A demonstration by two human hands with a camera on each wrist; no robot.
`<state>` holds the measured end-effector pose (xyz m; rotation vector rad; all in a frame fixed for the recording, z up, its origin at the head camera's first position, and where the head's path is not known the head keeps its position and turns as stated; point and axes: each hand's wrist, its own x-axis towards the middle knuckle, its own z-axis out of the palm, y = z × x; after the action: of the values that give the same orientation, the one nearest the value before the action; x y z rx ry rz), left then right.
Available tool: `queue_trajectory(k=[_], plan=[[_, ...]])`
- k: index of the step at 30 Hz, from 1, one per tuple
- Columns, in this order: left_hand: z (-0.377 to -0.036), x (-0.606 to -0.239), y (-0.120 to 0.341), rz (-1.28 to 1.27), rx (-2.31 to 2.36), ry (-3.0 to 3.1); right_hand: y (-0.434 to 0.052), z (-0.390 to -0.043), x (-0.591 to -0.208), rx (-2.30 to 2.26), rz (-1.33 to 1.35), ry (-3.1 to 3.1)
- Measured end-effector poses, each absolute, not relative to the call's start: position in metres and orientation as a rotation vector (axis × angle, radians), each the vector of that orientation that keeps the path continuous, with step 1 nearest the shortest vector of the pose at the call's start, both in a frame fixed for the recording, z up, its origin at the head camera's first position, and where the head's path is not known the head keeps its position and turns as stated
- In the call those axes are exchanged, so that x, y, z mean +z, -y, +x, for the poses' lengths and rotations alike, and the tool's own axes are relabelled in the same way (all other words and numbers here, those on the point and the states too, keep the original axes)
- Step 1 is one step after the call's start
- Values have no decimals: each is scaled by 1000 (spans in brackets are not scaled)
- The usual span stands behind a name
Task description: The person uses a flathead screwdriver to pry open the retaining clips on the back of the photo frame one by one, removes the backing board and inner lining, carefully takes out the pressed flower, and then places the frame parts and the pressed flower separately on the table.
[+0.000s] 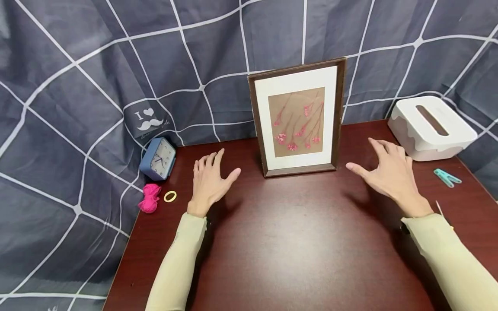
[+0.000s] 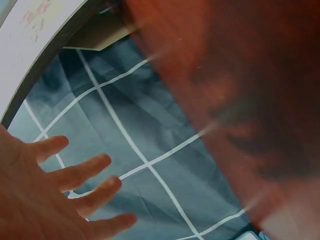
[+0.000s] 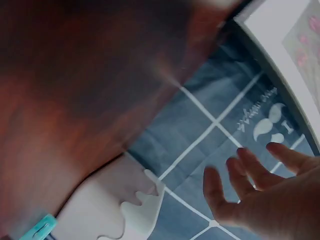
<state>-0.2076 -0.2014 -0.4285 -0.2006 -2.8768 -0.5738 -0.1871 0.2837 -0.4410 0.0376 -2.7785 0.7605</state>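
Observation:
A brown-edged picture frame (image 1: 296,123) stands upright at the back of the table, showing pink flowers on a tan ground inside a white mat. Left of it, apart from it, my left hand (image 1: 210,181) hovers over the table with fingers spread and nothing held. My right hand (image 1: 391,175) is on the other side, also apart from the frame, its thumb turned towards the frame's lower right corner. Both palms are free in the wrist views, where the left fingers (image 2: 82,172) and right fingers (image 3: 257,170) show against the cloth. Parts of the picture frame appear there too.
At the left are a blue alarm clock (image 1: 158,159), pink yarn (image 1: 149,198) and a yellow ring (image 1: 170,196). To the right stand a white tissue box (image 1: 412,125) and a teal clothespin (image 1: 447,177). A grey checked cloth (image 1: 218,52) hangs behind the dark red table (image 1: 295,242).

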Motion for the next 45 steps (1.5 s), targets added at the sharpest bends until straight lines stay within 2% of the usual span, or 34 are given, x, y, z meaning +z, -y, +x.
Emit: queue_trajectory(k=[8, 17, 23, 29, 45], plan=[[-222, -415, 185, -176, -1009, 2692, -271, -201, -421, 1095, 66, 2558], [-254, -419, 150, -262, -1471, 2541, -250, -234, -394, 1157, 107, 2510], [-271, -417, 137, -348, -1493, 2591, -244, -258, -389, 1130, 131, 2630], [-283, -409, 127, -419, -1513, 2610, -241, -268, -387, 1165, 149, 2686], [-280, -404, 121, -430, -1452, 2612, -238, -265, -393, 1297, 154, 2574]])
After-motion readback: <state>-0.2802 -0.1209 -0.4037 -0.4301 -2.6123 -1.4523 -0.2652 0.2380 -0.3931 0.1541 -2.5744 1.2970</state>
